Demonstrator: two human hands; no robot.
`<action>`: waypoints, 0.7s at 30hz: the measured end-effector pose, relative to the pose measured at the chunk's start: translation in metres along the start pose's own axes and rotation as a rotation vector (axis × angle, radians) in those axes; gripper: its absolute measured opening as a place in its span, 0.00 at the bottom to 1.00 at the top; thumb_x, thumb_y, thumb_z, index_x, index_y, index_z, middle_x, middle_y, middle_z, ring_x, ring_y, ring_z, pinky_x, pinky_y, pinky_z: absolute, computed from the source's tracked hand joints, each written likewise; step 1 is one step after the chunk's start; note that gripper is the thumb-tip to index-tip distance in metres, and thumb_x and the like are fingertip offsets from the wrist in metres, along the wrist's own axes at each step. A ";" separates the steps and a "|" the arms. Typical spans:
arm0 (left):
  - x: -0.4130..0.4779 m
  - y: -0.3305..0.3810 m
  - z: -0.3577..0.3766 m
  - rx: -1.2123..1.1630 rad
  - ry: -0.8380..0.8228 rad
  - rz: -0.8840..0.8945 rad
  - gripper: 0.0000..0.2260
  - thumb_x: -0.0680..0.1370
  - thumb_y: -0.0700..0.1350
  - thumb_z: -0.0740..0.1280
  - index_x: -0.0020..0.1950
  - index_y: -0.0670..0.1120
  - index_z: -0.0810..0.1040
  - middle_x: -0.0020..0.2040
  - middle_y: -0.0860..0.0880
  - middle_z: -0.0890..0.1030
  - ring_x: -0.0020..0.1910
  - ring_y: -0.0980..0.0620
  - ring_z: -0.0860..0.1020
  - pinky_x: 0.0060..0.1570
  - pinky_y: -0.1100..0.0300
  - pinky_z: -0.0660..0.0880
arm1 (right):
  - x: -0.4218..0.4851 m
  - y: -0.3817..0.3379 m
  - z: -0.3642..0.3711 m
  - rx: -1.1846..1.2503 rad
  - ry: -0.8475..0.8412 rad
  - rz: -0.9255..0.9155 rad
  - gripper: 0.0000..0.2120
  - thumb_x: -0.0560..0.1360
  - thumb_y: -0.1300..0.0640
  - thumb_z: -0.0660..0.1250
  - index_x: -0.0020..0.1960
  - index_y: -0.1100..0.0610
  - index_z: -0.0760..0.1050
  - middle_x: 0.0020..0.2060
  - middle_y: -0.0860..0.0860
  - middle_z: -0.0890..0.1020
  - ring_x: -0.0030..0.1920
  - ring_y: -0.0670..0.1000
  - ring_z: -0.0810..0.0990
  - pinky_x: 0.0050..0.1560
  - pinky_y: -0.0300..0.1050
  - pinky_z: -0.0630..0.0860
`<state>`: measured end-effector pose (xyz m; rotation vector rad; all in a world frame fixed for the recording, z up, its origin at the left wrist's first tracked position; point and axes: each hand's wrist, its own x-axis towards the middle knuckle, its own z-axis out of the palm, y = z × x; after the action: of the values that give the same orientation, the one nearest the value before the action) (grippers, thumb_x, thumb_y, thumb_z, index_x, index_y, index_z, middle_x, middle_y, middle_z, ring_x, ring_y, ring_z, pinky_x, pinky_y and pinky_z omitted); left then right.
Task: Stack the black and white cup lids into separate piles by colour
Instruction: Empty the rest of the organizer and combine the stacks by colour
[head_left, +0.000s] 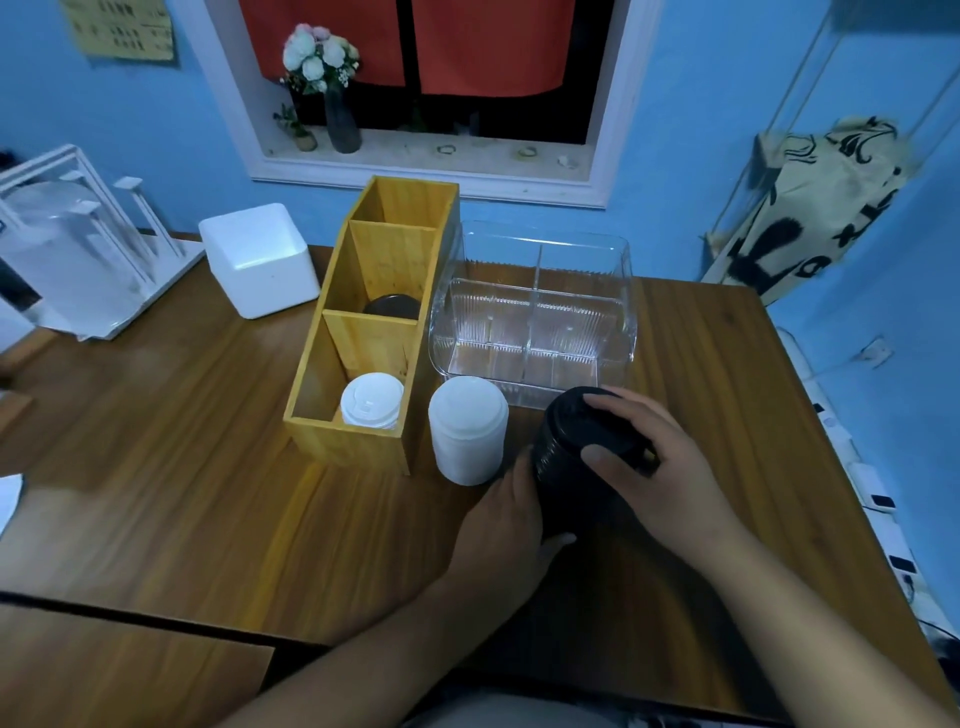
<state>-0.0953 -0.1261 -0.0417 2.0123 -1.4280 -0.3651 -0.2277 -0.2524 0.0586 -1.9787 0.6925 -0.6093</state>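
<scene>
Head view: wooden table, blue wall; left hand, right hand fingers grip black lids.

a wooden three-compartment box stands on the brown table, just beside a clear divided bin; a white foam box sits further left (flower vase on the sill).

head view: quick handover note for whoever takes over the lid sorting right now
Hands: left hand grips the side of the black lid stack; right hand holds its top.
The white lid stack stands on the table beside the wooden box, apart from the black one.
Done: two single-colour piles.
Left: the white lids in the box's front compartment and a dark lid in the middle one probably still need to join their piles.
</scene>
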 end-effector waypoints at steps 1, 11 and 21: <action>-0.002 -0.001 -0.002 0.021 0.001 0.002 0.47 0.74 0.57 0.76 0.82 0.47 0.51 0.77 0.48 0.68 0.75 0.51 0.69 0.72 0.60 0.66 | 0.000 -0.001 0.001 0.009 -0.004 0.003 0.24 0.70 0.39 0.69 0.65 0.40 0.75 0.68 0.38 0.72 0.67 0.36 0.70 0.61 0.27 0.69; -0.008 -0.001 -0.007 0.184 0.033 -0.058 0.47 0.73 0.64 0.74 0.81 0.44 0.55 0.69 0.47 0.78 0.63 0.50 0.80 0.54 0.61 0.77 | 0.000 -0.007 0.012 0.029 -0.018 -0.007 0.24 0.70 0.40 0.72 0.65 0.42 0.76 0.67 0.37 0.72 0.66 0.35 0.71 0.63 0.32 0.72; -0.023 0.032 -0.078 0.032 0.065 -0.066 0.45 0.76 0.63 0.70 0.81 0.54 0.43 0.69 0.55 0.76 0.57 0.57 0.80 0.53 0.68 0.76 | 0.016 -0.086 0.002 -0.119 -0.065 -0.180 0.24 0.69 0.30 0.66 0.64 0.33 0.72 0.63 0.30 0.72 0.65 0.36 0.71 0.58 0.32 0.73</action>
<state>-0.0841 -0.0854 0.0345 2.0821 -1.3384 -0.3038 -0.1954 -0.2263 0.1360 -2.1778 0.5242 -0.6200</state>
